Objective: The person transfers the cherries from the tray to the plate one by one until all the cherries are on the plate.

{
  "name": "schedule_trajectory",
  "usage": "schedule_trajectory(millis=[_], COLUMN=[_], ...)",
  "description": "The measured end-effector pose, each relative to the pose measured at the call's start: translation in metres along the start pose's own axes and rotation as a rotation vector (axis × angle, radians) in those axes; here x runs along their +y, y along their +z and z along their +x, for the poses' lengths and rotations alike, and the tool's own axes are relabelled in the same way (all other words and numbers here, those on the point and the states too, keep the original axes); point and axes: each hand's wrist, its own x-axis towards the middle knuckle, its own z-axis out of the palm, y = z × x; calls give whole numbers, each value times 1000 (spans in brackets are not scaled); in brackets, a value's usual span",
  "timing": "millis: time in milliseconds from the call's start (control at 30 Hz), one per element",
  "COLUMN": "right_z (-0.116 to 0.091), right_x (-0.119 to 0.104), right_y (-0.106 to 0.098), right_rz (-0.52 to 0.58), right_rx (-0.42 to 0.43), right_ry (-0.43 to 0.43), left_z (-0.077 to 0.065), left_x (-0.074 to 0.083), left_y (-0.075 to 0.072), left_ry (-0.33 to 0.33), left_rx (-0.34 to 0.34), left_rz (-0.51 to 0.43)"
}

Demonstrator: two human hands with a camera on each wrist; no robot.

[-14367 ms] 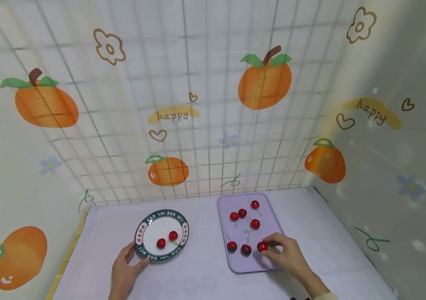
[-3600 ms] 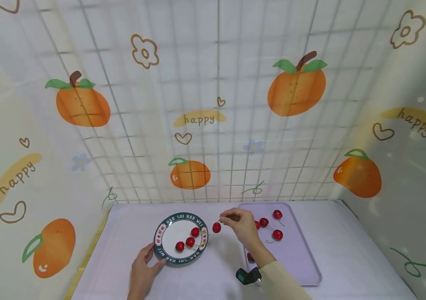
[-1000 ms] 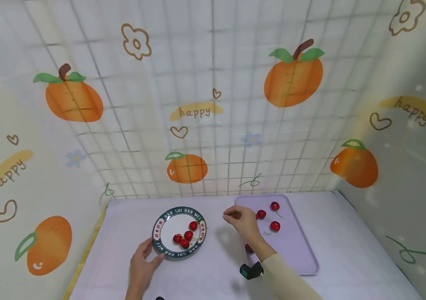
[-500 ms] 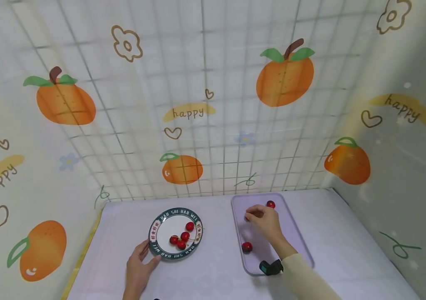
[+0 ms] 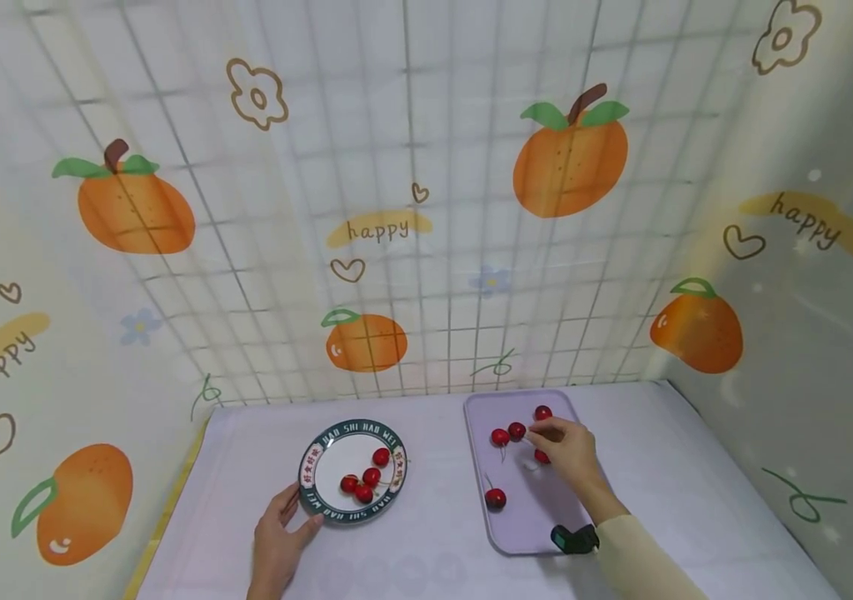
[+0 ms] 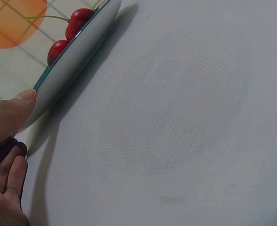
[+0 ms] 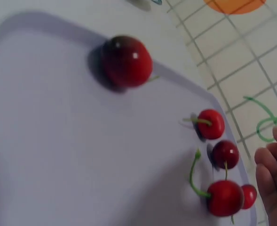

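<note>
On the left of the table, a white plate (image 5: 332,475) with a dark green lettered rim carries several red cherries (image 5: 371,477). My left hand (image 5: 281,533) pinches its near-left rim; in the left wrist view the thumb (image 6: 16,113) lies on the edge and the plate's underside shows. My right hand (image 5: 572,454) is over the lilac tray (image 5: 524,525), fingers bent, fingertips close beside a dark cherry (image 5: 516,431). Nothing shows between the fingers in the right wrist view. It partly covers another cherry (image 5: 542,456). A lone cherry (image 5: 496,498) lies near the tray's left edge.
A black device (image 5: 575,539) at my right wrist hangs over the tray's near edge. More cherries, one at the far side (image 5: 542,412) and one at left (image 5: 500,437), lie on the tray. A patterned curtain (image 5: 456,208) stands behind the table.
The plate has gained cherries; one my right hand held by its stem now lies there. From the gap between plate and tray, that hand has moved right over the tray. The left hand keeps its grip.
</note>
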Motion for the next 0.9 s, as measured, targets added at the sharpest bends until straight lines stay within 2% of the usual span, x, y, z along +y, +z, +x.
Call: schedule_trajectory(millis=[200,433,900], right_z=[0,1,-2], right_x=[11,30,49], right_y=[-8,-16,-15], right_rz=[-99,-144,-115], right_rx=[28,26,-47], right_ry=[-22,-18,20], left_z=[-4,-5,-3], left_x=[1,1,0], left_y=[1,0,0], left_ry=[14,27,28], left_rx=[2,0,4], left_rz=[-2,-8,-4])
